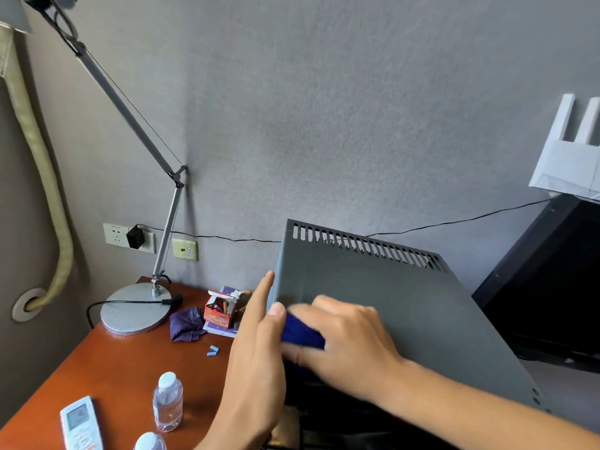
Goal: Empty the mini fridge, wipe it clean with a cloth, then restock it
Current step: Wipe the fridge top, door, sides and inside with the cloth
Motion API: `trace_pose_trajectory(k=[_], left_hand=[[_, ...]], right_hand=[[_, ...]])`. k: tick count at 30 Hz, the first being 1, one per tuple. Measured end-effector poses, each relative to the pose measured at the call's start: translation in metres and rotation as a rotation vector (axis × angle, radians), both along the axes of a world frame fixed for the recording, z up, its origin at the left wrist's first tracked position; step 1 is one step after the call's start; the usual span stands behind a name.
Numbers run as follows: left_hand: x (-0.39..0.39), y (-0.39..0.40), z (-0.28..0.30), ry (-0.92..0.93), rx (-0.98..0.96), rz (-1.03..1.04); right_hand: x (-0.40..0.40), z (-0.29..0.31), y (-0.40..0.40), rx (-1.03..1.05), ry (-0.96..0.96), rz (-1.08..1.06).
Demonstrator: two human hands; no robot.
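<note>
Blue cloth (302, 332) sits bunched under my right hand (344, 339), fingers curled round it on the grey mini fridge (389, 306) top; my left hand (256, 345) lies flat, fingers straight, against its side above the worktop (107, 362).

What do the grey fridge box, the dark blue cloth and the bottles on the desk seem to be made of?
The fridge looks like painted sheet metal: matte grey, sharp folded edges, punched vent slots. The cloth under the right hand seems a soft fabric, bunched up; the weave is too blurred to tell. The bottles look like clear plastic with pale caps.
</note>
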State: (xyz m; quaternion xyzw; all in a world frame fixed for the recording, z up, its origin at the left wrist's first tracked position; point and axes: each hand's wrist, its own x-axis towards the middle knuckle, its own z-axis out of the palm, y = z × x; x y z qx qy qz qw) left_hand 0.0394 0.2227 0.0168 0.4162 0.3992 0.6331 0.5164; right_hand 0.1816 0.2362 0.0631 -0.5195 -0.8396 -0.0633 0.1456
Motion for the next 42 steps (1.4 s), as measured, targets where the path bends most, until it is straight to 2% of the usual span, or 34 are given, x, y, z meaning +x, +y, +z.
trace_pose_trajectory(k=[5,9,14,19,24,28,31,33,34,38,40,42], left_hand=[[0.002,0.000,0.002,0.237,-0.057,0.100],[0.003,-0.004,0.005,0.342,-0.110,0.130],[0.003,-0.002,0.008,0.474,-0.121,0.091],[0.005,-0.002,0.011,0.582,-0.111,0.038],[0.000,0.001,0.005,0.422,-0.099,0.126],[-0.002,-0.001,-0.001,0.309,-0.002,0.217],[-0.001,-0.007,0.006,0.287,0.057,0.167],[-0.001,-0.006,0.009,0.412,0.099,0.083],[0.001,-0.005,0.009,0.532,0.129,0.015],[0.006,-0.005,0.005,1.257,0.327,-0.190],[0.006,-0.010,0.005,1.427,0.351,-0.227],[0.005,-0.014,0.005,1.500,0.383,-0.238]], right_hand=[[-0.011,0.001,0.129,0.000,-0.017,-0.165],[-0.008,0.005,0.242,0.017,0.012,-0.301],[-0.010,0.002,0.290,0.054,-0.014,-0.382],[-0.012,0.002,0.248,0.069,0.006,-0.314],[-0.010,0.005,0.129,0.024,0.015,-0.213],[0.004,-0.003,0.013,0.053,0.053,-0.092],[0.035,-0.009,-0.043,0.059,0.101,-0.014],[0.063,-0.009,-0.061,0.088,0.071,-0.030],[0.078,-0.008,-0.069,0.079,0.072,-0.101],[0.153,0.004,-0.085,-0.025,0.071,-0.635],[0.194,0.006,-0.099,-0.038,0.079,-0.879],[0.219,0.002,-0.115,-0.001,0.132,-1.019]])
